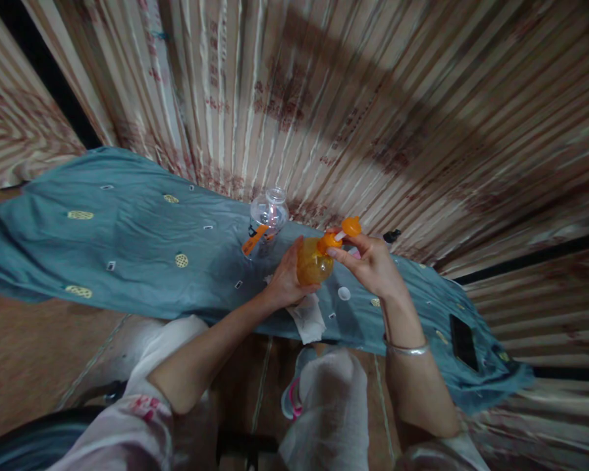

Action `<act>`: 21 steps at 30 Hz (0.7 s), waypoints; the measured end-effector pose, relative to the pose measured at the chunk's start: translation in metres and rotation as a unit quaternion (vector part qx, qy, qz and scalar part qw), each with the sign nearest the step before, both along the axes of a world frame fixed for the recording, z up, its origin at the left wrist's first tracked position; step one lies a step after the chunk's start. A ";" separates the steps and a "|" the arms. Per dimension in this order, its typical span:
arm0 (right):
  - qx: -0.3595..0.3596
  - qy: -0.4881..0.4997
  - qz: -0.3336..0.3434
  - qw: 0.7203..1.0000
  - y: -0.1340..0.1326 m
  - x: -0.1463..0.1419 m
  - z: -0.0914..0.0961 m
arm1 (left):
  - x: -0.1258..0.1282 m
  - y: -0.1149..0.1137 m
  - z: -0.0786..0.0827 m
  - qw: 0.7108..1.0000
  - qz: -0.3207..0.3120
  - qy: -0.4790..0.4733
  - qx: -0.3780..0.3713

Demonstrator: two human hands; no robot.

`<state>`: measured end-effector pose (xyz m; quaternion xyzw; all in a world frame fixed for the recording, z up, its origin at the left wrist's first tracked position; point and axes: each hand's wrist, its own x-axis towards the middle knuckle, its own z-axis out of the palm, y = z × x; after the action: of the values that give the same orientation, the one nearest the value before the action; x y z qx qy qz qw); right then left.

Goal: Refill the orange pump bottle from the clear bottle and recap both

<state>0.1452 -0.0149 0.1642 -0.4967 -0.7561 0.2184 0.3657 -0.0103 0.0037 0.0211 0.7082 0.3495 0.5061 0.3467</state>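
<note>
Pale sleeve (122,422) closest to us, low on the left, then bare forearms reaching up over the blue cloth (137,248) to the action in the middle. Left hand (287,278) is wrapped round the body of the orange bottle (314,263), which leans a little to the right above the cloth; whether its base rests there, I can't tell. Right hand (368,261) has a narrow grip, thumb and fingers closed on the orange top (352,226), where a white stem shows between knob and collar.

Trouble, as I judge it: if the top gives suddenly under a twist or tug, the bottle could jerk and spill anything inside. Its wall looks thin, so a hard squeeze on the left might push liquid up and out. Lose that left grip, and it could tip towards the tissue (308,322) just below.

Behind the left hand stands the clear bottle (269,212), near enough for a careless knuckle to topple it. Just beside the right wrist, a white disc (344,293) lies on the cloth, easily swept aside. Off to the right, the phone (464,341) sits well apart, near the edge, while the curtain (285,85) limits reach at the back.
</note>
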 end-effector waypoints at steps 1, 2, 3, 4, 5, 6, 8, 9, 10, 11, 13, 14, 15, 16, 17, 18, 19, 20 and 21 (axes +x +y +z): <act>-0.001 -0.002 0.005 1.000 0.000 0.001 0.002 | 0.000 0.000 0.000 1.000 0.001 -0.001 0.000; -0.003 -0.005 0.012 1.000 0.001 0.002 0.003 | 0.000 0.000 0.000 1.000 -0.001 -0.002 0.001; -0.006 -0.008 0.019 1.000 0.001 0.003 0.004 | 0.000 -0.001 0.001 1.000 -0.004 -0.003 0.002; -0.012 -0.011 0.027 1.000 0.002 0.004 0.006 | 0.000 -0.001 0.001 1.000 -0.008 -0.005 0.005; -0.019 -0.014 0.034 0.999 0.002 0.005 0.007 | 0.001 -0.001 0.001 1.000 -0.011 -0.006 0.007; -0.027 -0.016 0.041 0.999 0.003 0.005 0.009 | 0.001 -0.001 0.002 1.000 -0.011 -0.008 0.007; -0.040 -0.021 0.048 0.998 0.003 0.007 0.012 | 0.000 -0.002 0.003 1.000 -0.010 -0.009 0.002; -0.044 -0.026 0.050 0.997 0.004 0.007 0.013 | 0.000 -0.002 0.003 1.000 -0.009 -0.008 -0.001; -0.045 -0.032 0.052 0.997 0.004 0.007 0.015 | 0.000 -0.002 0.003 1.000 -0.009 -0.006 -0.003; -0.045 -0.038 0.053 0.997 0.004 0.007 0.016 | 0.000 -0.002 0.002 1.000 -0.010 -0.005 -0.004; -0.041 -0.052 0.057 0.996 0.004 0.006 0.019 | 0.000 -0.002 0.001 1.000 -0.011 -0.003 -0.004; -0.037 -0.061 0.057 0.996 0.004 0.006 0.020 | 0.000 -0.002 0.000 1.000 -0.012 -0.003 -0.003; -0.031 -0.070 0.058 0.995 0.004 0.005 0.021 | 0.001 -0.002 0.000 1.000 -0.012 -0.004 -0.003; -0.025 -0.078 0.058 0.995 0.004 0.005 0.021 | 0.001 -0.002 -0.001 1.000 -0.011 -0.005 -0.002; -0.018 -0.084 0.056 0.995 0.003 0.004 0.021 | 0.001 -0.002 -0.001 1.000 -0.009 -0.007 -0.002; -0.012 -0.085 0.054 0.995 0.003 0.004 0.019 | 0.001 -0.002 -0.001 1.000 -0.007 -0.008 -0.003; -0.010 -0.081 0.051 0.995 0.003 0.004 0.017 | 0.002 -0.002 -0.001 1.000 -0.006 -0.007 -0.004; -0.010 -0.070 0.045 0.996 0.002 0.004 0.014 | 0.002 -0.002 0.000 1.000 -0.006 -0.005 -0.006; -0.011 -0.054 0.039 0.998 0.002 0.005 0.011 | 0.002 -0.002 0.001 1.000 -0.006 -0.003 -0.008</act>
<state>0.1502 -0.0129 0.1749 -0.4816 -0.7913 0.2141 0.3101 -0.0082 0.0017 0.0221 0.7062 0.3481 0.5033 0.3561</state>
